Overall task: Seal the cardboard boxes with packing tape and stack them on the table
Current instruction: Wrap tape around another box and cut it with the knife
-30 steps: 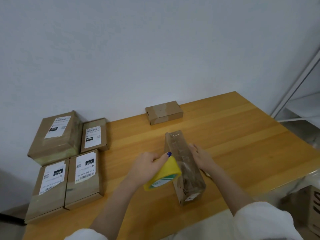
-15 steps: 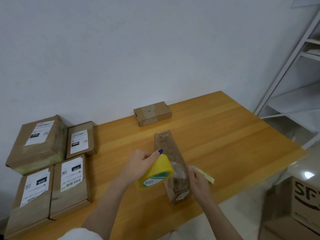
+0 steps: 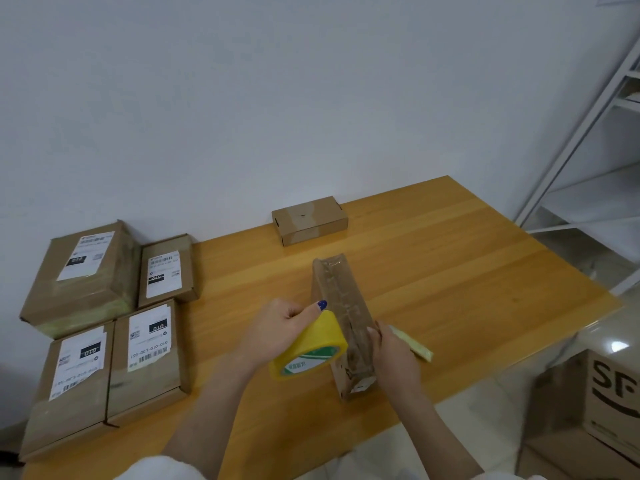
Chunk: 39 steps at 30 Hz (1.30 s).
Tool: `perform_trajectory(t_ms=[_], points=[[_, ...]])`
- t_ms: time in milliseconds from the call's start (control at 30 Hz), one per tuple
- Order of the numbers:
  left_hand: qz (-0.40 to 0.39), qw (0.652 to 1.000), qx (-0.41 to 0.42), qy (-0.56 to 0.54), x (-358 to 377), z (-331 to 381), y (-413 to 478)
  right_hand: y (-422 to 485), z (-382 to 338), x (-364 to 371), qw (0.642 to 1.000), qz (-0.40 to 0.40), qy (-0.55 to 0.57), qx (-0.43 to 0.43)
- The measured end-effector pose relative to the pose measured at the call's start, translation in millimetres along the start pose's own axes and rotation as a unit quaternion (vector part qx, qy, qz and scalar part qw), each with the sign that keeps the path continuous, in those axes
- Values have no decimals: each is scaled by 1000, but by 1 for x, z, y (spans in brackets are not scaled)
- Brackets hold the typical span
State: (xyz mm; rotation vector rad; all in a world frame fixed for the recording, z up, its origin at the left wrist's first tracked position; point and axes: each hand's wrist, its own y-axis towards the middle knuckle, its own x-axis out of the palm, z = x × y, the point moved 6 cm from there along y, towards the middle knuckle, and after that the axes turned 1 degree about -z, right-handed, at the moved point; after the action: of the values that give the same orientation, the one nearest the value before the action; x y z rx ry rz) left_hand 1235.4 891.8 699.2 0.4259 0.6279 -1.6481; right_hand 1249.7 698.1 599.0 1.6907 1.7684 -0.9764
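Yellow tape roll is gripped in the left hand, thumb over its rim; the right hand clasps the narrow box at its near end, lower centre, on the table. Light, stiff, tape-slick cardboard, I judge: hold its long sides.

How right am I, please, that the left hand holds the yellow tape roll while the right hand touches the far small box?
Nearly: the head view shows the right hand on the long taped box; the left hand holds the yellow tape roll.
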Motion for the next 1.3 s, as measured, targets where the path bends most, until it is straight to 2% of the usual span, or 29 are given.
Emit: perform_trajectory(t_ms=[100,200,300,500,633,867,1033,1233,1300], points=[[-5,1000,2,12,2,0,-1,-1,-11,0,994,-2,-105,-18],[-3,1000,0,8,1,0,-2,-2,-18,-4,990,29,-129,-49],[-2,1000,2,2,-1,0,-2,-3,-17,-4,992,42,-108,-49],[-26,999,6,20,4,-3,-1,-4,-11,3,995,9,-97,-17],[-35,998,6,43,8,-6,-3,-5,-15,-3,994,18,-99,-30],[-34,999,9,39,8,-9,-2,-8,-9,10,996,-48,-78,1],[-38,999,0,23,11,-17,1,-8,-11,10,996,-49,-69,-5],[-33,999,-15,34,13,-27,3,-5,-8,14,995,-91,-43,6],[-33,999,-18,28,14,-31,4,-7,-11,7,995,-71,-66,4]])
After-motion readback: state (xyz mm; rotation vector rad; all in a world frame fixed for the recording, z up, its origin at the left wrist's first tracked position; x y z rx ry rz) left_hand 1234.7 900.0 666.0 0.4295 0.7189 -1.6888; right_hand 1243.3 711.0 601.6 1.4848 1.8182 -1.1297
